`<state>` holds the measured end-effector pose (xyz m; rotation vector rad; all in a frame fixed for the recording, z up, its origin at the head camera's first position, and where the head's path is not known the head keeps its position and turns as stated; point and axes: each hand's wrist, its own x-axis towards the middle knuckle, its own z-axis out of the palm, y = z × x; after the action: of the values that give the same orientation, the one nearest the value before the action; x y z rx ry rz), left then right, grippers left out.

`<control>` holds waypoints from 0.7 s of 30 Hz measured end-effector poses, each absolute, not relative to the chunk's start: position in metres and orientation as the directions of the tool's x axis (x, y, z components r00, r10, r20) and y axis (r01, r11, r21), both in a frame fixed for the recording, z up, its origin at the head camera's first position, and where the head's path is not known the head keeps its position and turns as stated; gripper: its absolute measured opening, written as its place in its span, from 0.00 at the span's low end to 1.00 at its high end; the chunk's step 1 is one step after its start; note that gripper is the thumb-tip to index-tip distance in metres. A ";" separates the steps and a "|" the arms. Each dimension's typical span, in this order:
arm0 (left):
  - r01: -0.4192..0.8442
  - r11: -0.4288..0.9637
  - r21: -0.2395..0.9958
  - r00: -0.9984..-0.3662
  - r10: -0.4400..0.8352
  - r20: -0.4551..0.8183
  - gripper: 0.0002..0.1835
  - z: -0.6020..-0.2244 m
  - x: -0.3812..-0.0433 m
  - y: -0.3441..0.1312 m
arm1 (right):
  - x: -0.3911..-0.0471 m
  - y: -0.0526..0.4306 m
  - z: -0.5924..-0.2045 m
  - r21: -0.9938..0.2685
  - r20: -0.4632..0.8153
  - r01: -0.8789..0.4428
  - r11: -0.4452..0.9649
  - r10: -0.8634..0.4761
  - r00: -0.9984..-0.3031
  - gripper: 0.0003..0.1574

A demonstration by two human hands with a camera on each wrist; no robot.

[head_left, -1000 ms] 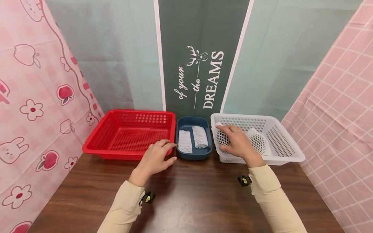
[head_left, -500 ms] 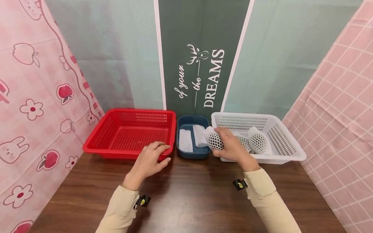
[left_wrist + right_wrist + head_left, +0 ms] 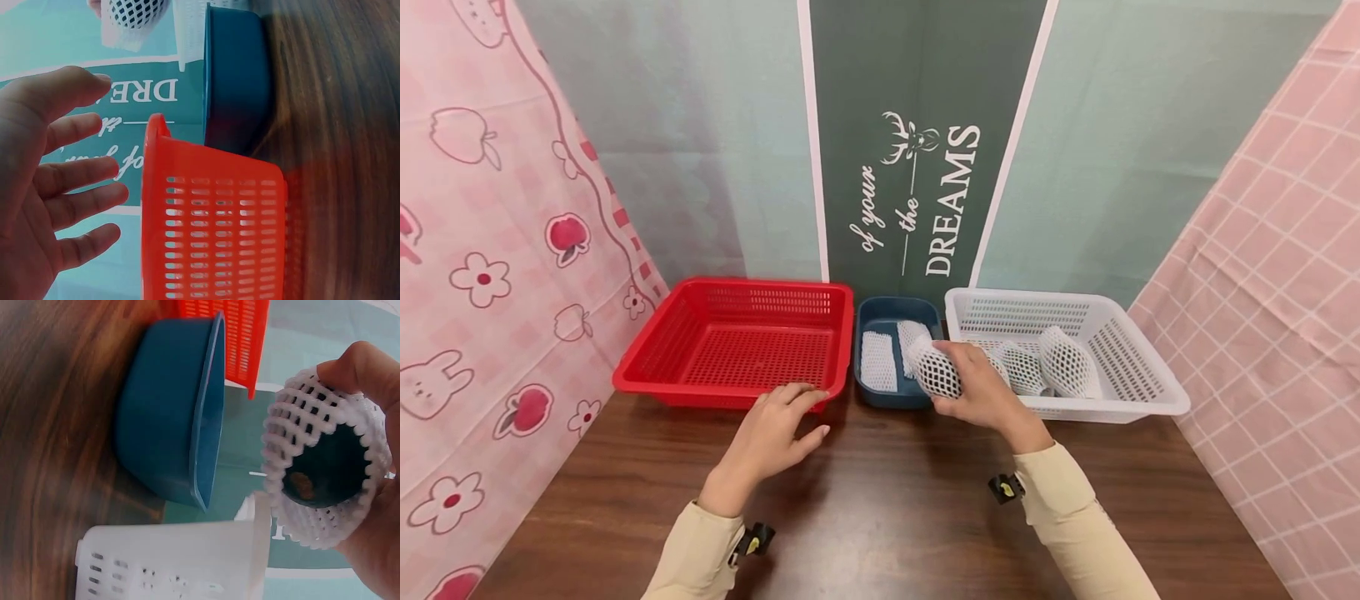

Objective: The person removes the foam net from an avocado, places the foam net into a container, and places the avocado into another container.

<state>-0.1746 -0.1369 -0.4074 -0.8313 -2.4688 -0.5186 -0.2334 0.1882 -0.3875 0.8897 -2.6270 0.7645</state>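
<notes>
My right hand (image 3: 981,392) holds a dark green fruit (image 3: 325,465) in a white foam net (image 3: 937,373), thumb and fingers around its sides. Through the net's opening in the right wrist view, the fruit's skin shows a brown spot. It hangs over the right side of the blue basin (image 3: 891,402), where two flat white foam nets (image 3: 878,362) lie, one partly covered by the held fruit. With fingers spread and nothing in them, my left hand (image 3: 771,429) hovers by the front right corner of the red basket (image 3: 685,390).
Several more netted fruits (image 3: 1066,364) lie in the white basket (image 3: 1097,407) on the right. The red basket stands left of the basin, with no items visible inside. Brown wooden table (image 3: 887,500) spreads in front; printed cloths (image 3: 737,167) hang behind and at both sides.
My right hand has lifted the netted fruit out of the white basket and carried it left over the blue basin. My left hand has drawn back toward me and slightly left.
</notes>
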 end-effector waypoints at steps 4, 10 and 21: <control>0.651 0.742 0.160 -0.675 0.468 0.570 0.22 -0.413 -0.173 -0.141 | -0.231 0.183 -0.390 -0.387 0.401 -0.643 0.661 -0.507 -0.763 0.50; 0.657 0.739 0.149 -0.669 0.480 0.567 0.19 -0.422 -0.172 -0.145 | -0.228 0.178 -0.398 -0.327 0.436 -0.703 0.631 -0.560 -0.705 0.49; 0.602 0.773 0.200 -0.752 0.465 0.467 0.21 -0.434 -0.170 -0.149 | -0.224 0.165 -0.414 -0.293 0.380 -0.742 0.603 -0.638 -0.670 0.48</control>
<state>-0.1701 -0.1492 -0.4343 -0.8114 -2.5728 -0.4804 -0.2239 0.1648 -0.4141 1.1364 -2.5949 0.6353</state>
